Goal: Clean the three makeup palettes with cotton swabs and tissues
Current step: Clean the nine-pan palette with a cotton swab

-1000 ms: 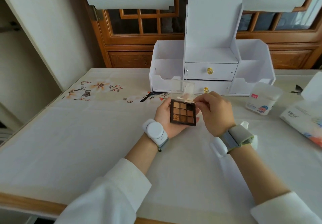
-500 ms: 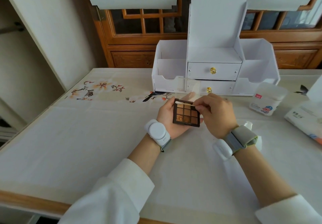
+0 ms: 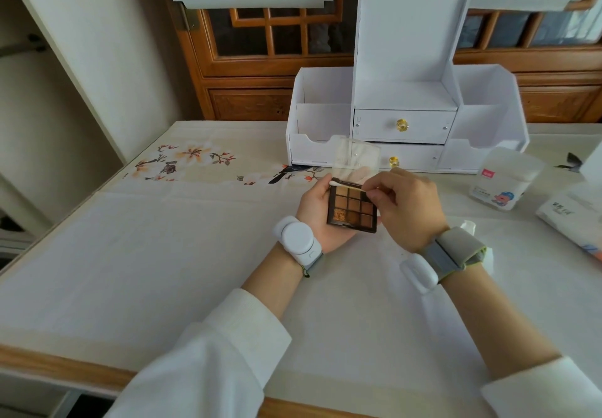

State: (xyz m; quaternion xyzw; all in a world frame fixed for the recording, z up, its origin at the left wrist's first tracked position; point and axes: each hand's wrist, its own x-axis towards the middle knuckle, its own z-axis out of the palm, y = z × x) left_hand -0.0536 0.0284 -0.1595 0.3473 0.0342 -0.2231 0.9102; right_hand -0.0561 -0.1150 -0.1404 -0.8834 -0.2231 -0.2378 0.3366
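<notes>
The cotton swab (image 3: 348,186) was pinched between the thumb and forefinger of the right hand (image 3: 408,209), the other fingers curled in below, and its white tip was found at the palette's 11 o'clock corner, laid along the hinge edge. A second earlier the swab had been held up over the 1 o'clock corner, clear of the pans; half a second earlier it had been brought down along the top edge, and by this moment the tip had been carried fully across to the far left of that edge. From this it was judged that the groove beside the hinge was being wiped, and that the first palette's cleaning was only under way. The makeup palette (image 3: 353,209) was cradled in the left hand (image 3: 321,215), fingers wrapped up behind its 9 o'clock side, thumb not clearly made out, with the clear lid (image 3: 356,157) stood open at 12 o'clock. At 3 o'clock from the hands the swab container (image 3: 503,183) was seen on the table (image 3: 163,255), the tissue pack (image 3: 573,219) beyond it; the white organizer (image 3: 407,118) stood at 12 o'clock. No other palettes were seen.
</notes>
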